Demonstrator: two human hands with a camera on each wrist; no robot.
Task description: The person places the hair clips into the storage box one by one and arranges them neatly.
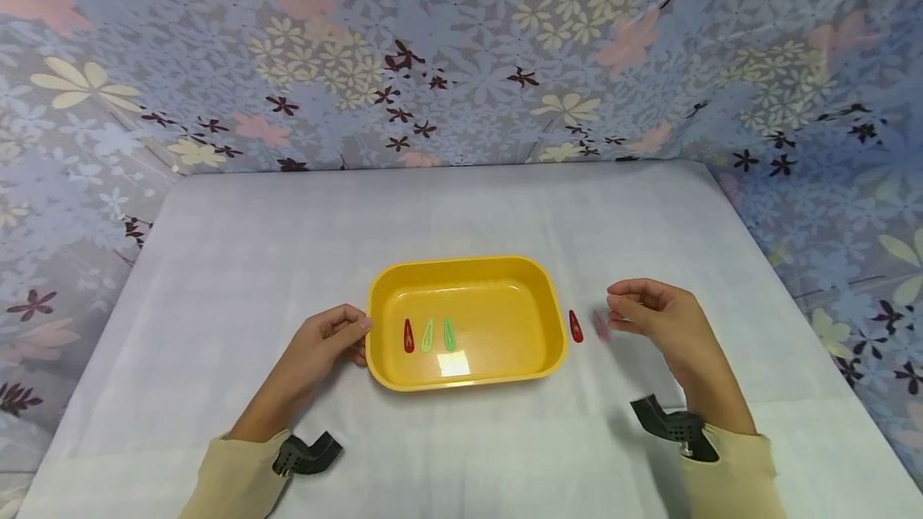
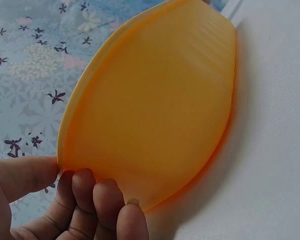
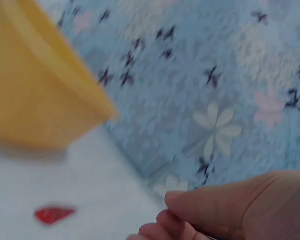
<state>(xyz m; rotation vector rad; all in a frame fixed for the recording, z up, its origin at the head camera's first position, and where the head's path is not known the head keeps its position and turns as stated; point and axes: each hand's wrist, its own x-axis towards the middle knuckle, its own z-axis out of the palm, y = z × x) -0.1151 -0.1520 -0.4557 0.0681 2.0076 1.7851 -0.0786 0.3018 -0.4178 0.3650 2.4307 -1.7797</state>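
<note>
A yellow tray (image 1: 461, 267) stands on the table. My left hand (image 1: 328, 336) grips its left rim, thumb on the edge and fingers (image 2: 110, 200) bent against the outer wall. Inside, at the left, lie a red hair clip (image 1: 409, 335), a pale green hair clip (image 1: 428, 335) and a green hair clip (image 1: 449, 334). Just right of the tray is another red hair clip (image 1: 575, 326). Beside it shows a blurred pinkish clip (image 1: 601, 325), close to the fingertips of my right hand (image 1: 659, 319). That hand's fingers are loosely bent, thumb near the forefinger, with nothing visible between them.
A white cloth (image 1: 288, 223) covers the table. Floral fabric (image 1: 461, 46) hangs behind the table's far edge and along both sides. Black wrist mounts (image 1: 310, 455) sit at both sleeve cuffs.
</note>
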